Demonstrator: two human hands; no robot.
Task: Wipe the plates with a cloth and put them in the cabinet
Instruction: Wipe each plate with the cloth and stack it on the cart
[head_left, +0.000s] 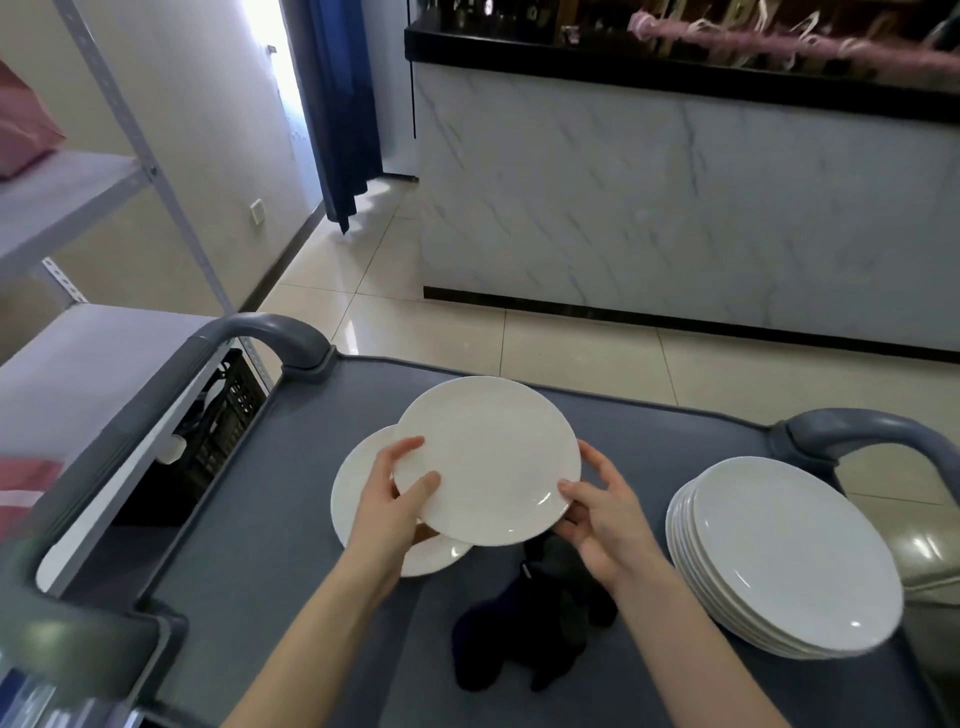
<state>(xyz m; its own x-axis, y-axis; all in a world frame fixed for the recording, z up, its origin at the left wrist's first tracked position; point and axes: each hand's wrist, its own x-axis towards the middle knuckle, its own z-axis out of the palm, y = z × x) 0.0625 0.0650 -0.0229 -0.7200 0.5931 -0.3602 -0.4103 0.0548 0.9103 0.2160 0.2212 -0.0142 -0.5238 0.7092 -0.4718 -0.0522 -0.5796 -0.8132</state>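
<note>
1. The person is holding a white plate (488, 457) in both hands, above the grey top of a cart (249, 530), and the plate is tilting slightly towards the camera.
2. The left hand (395, 501) is gripping the plate's left rim, with the thumb lying on top and the fingers curling underneath.
3. The right hand (602, 517) is pinching the near right rim, with the thumb resting on the upper edge and the fingers spreading along and under it.
4. A second plate (356, 480) is lying flat on the cart, partly hidden under the held plate and the left hand.
5. A dark cloth (519, 642) is lying crumpled on the cart between the forearms.
6. A stack of plates (784, 561) is sitting on the cart's right side, well apart from the held plate.
7. A marble-fronted counter (675, 208) is standing beyond the cart.
</note>
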